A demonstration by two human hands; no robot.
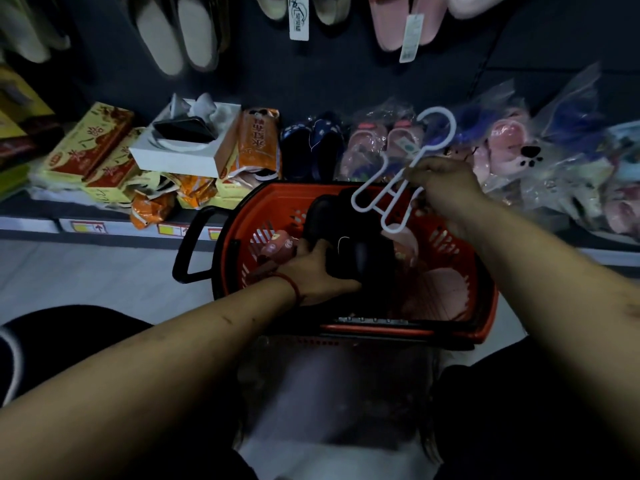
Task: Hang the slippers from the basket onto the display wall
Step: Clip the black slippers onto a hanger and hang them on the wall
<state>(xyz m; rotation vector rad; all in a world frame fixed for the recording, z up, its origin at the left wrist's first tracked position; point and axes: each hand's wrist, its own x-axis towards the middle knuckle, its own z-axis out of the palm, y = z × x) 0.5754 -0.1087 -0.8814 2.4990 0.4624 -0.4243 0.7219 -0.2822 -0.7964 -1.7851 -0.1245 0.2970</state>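
Two bare forearms reach in from the bottom of the frame. At centre, the left hand (317, 271) grips a pair of black slippers (349, 233) lying in the red basket (483, 306). The right hand (446, 188) pinches a white hanger (419, 156) above the basket's far rim. Pink slippers (394, 22) hang on the display wall (346, 74) at the top.

1. A thin red string bracelet (293, 289) circles the wrist of the left hand (313, 271), just below the frame's centre.
2. Both forearms are bare from the wrists to the frame's edges.
3. At 8 o'clock, a dark garment (69, 329) carries a pale curved stripe.
4. At 5 o'clock, more dark clothing (519, 417) shows.
5. At 6 o'clock, a pale fabric (329, 462) lies blurred.
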